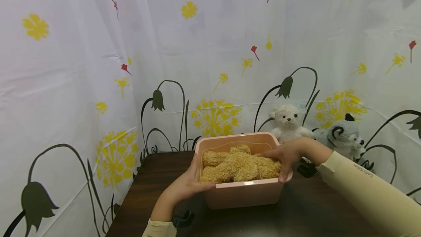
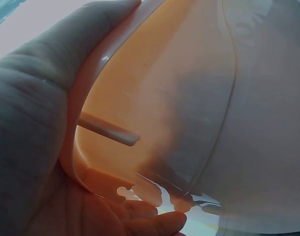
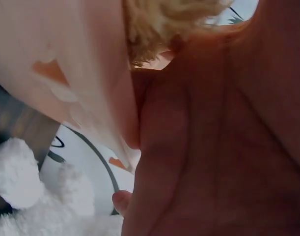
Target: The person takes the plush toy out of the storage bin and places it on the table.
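A pink plastic bin (image 1: pixel 243 195) stands on the dark table, with a golden, curly-furred plush toy (image 1: pixel 240 167) lying inside it. My left hand (image 1: pixel 184 184) grips the bin's left front corner, thumb along the front rim and the other fingers against the outer left wall. In the left wrist view, the fingers (image 2: pixel 154 223) curl beneath the bin's outer side. My right hand (image 1: pixel 289 153) grips the right rim, its thumb outside at the front corner and its fingers reaching over the rim onto the plush. The right wrist view shows the palm (image 3: pixel 204 147) close against the rim.
Behind the bin's right side sits a white teddy bear (image 1: pixel 289 121). Right of it is a grey plush animal (image 1: pixel 345 138) with black ears. A flower-printed white curtain (image 1: pixel 204 54) hangs behind the dark wooden table (image 1: pixel 154 178).
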`<state>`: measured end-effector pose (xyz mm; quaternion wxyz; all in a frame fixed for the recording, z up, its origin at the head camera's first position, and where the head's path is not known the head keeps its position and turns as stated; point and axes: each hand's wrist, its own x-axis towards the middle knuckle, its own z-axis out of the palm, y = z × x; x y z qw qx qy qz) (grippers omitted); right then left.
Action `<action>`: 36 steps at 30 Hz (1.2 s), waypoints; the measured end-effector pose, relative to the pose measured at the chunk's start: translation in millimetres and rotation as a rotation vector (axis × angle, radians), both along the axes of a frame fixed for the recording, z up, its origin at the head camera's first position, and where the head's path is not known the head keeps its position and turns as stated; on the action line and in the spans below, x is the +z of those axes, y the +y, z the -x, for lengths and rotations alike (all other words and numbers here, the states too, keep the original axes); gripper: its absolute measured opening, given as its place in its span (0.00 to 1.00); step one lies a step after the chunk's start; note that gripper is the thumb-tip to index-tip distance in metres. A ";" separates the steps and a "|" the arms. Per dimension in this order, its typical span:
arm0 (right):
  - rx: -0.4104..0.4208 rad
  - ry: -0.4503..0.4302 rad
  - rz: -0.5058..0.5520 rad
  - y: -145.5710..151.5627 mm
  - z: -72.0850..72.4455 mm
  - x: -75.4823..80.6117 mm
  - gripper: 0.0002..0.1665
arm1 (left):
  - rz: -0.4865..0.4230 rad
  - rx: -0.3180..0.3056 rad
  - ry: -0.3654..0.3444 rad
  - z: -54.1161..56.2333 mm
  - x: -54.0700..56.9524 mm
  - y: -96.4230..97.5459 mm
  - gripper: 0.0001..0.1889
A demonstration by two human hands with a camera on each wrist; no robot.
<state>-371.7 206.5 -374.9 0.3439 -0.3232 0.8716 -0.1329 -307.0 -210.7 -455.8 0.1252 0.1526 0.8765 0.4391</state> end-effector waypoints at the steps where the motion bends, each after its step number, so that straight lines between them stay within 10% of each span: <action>1: -0.002 0.014 -0.012 -0.3 0.8 -0.9 0.75 | 0.005 0.000 0.002 -0.1 0.2 -0.1 0.76; 19: -0.100 0.021 0.160 1.1 2.8 -8.9 0.67 | 0.008 0.003 0.004 -0.5 3.6 -3.9 0.76; 31: -0.201 0.362 0.451 2.3 -24.3 -18.7 0.41 | 0.003 0.017 -0.001 -3.0 -0.1 1.2 0.75; 36: -0.181 0.520 0.397 -13.7 -41.1 -7.5 0.40 | 0.010 0.015 -0.008 -2.5 1.7 1.0 0.76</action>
